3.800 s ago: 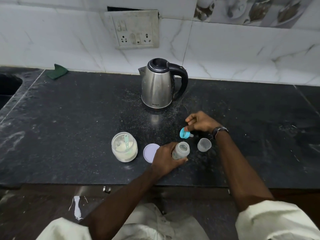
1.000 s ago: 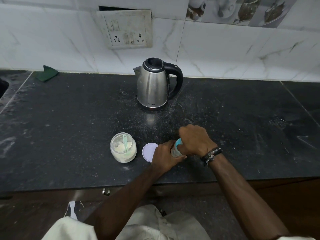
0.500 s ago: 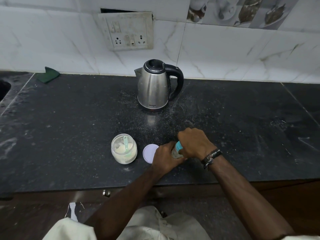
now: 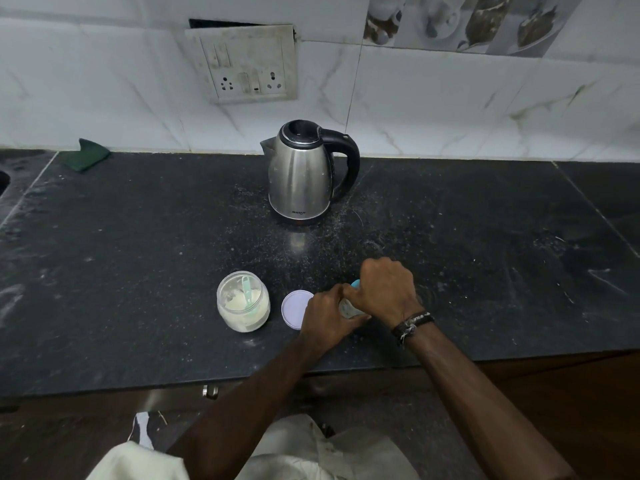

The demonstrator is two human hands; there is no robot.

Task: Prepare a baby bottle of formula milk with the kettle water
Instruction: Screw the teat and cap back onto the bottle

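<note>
The small clear baby bottle (image 4: pixel 347 309) stands on the black counter (image 4: pixel 138 258), mostly hidden by both hands. My left hand (image 4: pixel 325 317) wraps its body from the left. My right hand (image 4: pixel 386 289) closes over the top, on the blue teat ring (image 4: pixel 355 283), of which only a sliver shows. To the left stands an open jar of white formula powder (image 4: pixel 243 301) with a mint scoop inside. The steel kettle (image 4: pixel 300 173) with black handle sits behind, near the wall, lid shut.
The jar's pale lilac lid (image 4: pixel 295 308) lies flat between jar and bottle. A green cloth (image 4: pixel 86 155) rests at the back left by a sink edge. A wall socket plate (image 4: pixel 247 64) hangs above the kettle. Powder specks dust the counter.
3.8 s ago my right hand held the blue ring above the bottle beside a clear cap on the counter. Now it covers the bottle top and the cap is out of sight; little change over the last second.
</note>
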